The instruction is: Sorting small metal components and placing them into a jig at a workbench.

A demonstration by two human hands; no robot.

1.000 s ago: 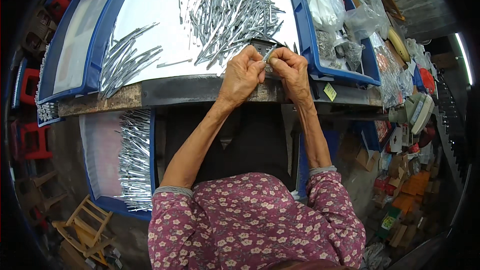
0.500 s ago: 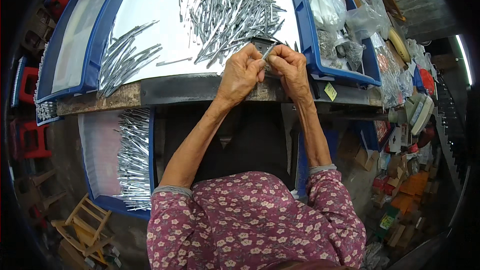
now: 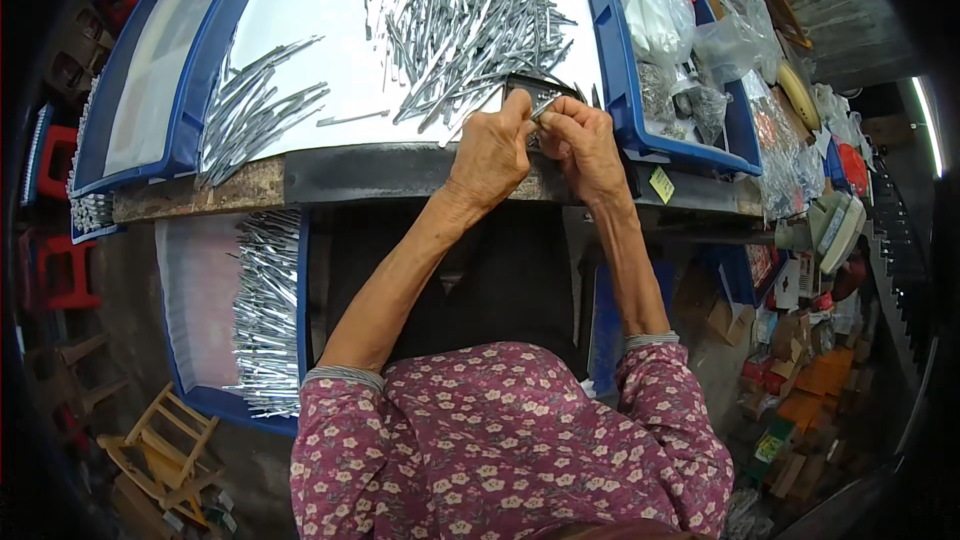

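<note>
My left hand (image 3: 492, 155) and my right hand (image 3: 590, 152) meet above the table's front edge, fingers pinched together. Between the fingertips is a thin silver metal piece (image 3: 541, 108), mostly hidden by the fingers; its exact kind cannot be made out. Just beyond the hands sits a small dark tray (image 3: 518, 86) with tiny bits in it. Behind that, a heap of slim silver metal parts (image 3: 480, 25) spreads over the white tabletop (image 3: 335, 65). A smaller fanned bunch of similar parts (image 3: 258, 105) lies to the left, with one single part (image 3: 352, 119) apart from it.
A blue tray (image 3: 190, 70) with a pale lining stands at the left. On the right, a blue bin (image 3: 625, 90) holds plastic bags and small hardware. Below the table is another blue tray (image 3: 230, 402) of silver parts. A wooden stool (image 3: 165, 450) stands lower left; boxes clutter the right floor.
My left hand has turned, its knuckles now higher and its fingers upright. The silver piece shows less between the fingertips. My right fingers have shifted slightly.
</note>
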